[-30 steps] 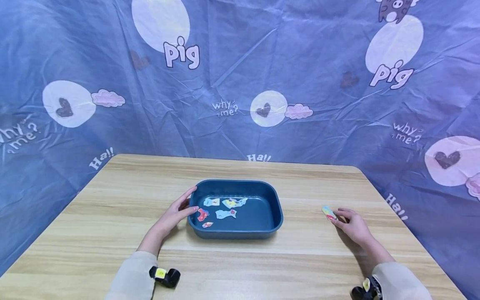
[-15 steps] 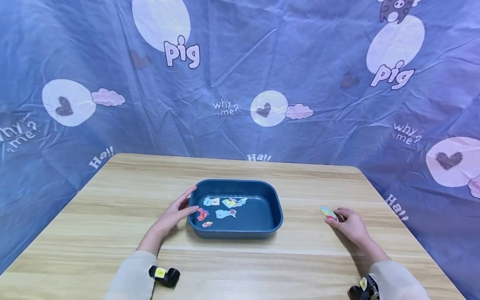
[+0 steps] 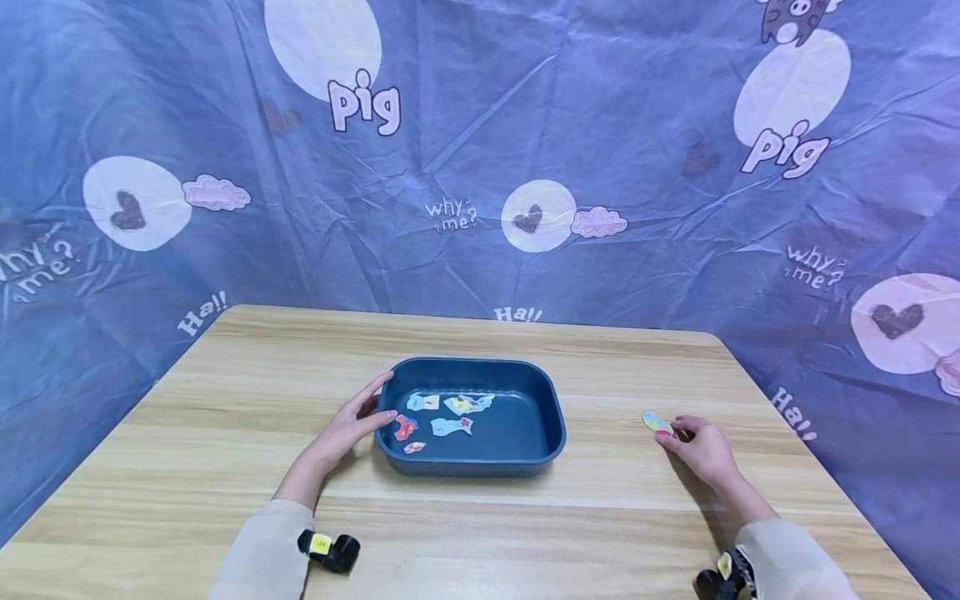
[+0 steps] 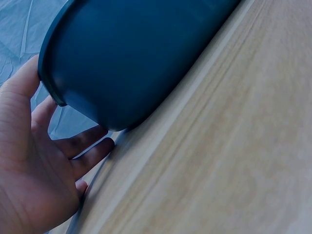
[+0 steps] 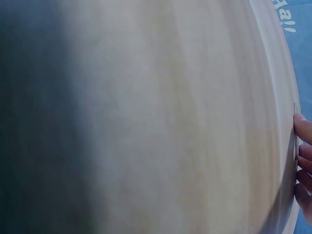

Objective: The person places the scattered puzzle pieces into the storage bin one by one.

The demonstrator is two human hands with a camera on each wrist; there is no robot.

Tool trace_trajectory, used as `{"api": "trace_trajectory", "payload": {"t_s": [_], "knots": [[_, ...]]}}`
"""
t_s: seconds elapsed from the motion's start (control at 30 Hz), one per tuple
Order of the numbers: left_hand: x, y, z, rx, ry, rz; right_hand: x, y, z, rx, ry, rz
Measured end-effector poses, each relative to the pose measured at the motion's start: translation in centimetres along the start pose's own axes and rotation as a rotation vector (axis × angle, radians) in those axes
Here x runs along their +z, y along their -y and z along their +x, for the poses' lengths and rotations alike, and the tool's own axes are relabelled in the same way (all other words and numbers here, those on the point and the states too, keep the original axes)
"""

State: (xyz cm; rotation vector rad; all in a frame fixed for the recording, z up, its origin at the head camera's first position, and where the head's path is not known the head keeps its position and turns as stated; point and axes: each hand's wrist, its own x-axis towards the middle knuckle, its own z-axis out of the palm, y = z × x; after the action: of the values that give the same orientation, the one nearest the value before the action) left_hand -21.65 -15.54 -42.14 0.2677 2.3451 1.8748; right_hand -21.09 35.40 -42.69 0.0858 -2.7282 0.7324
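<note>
A dark blue rectangular basin stands on the wooden table. My left hand holds its left side, thumb over the rim and the other fingers spread along the outer wall; the left wrist view shows this hand beside the basin's corner. At the right, my right hand pinches a small flat colourful cut-out, light blue, yellow and red, partly covered by the fingers. In the right wrist view this cut-out appears edge-on as a thin line, and only the fingertips show.
Inside the basin lie several flat cut-outs: a red one, a small one, light blue ones and a yellow-and-blue one. A blue printed curtain hangs behind the table.
The cut-out in my right hand turns and shifts slightly as the fingers adjust on it. My left hand and the basin stay in place.
</note>
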Motion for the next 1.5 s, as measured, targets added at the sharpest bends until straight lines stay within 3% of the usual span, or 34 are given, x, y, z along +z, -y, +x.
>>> {"api": "trace_trajectory", "payload": {"t_s": [0.47, 0.73, 1.5], "knots": [[0.0, 0.0, -0.1, 0.019, 0.006, -0.007, -0.4, 0.0, -0.2, 0.032, 0.021, 0.026], [0.0, 0.0, -0.1, 0.014, 0.004, -0.005, -0.5, 0.3, 0.1, 0.073, -0.013, 0.042], [0.1, 0.0, -0.2, 0.02, 0.001, 0.006, -0.3, 3.4, 2.2, 0.058, 0.032, 0.322]]}}
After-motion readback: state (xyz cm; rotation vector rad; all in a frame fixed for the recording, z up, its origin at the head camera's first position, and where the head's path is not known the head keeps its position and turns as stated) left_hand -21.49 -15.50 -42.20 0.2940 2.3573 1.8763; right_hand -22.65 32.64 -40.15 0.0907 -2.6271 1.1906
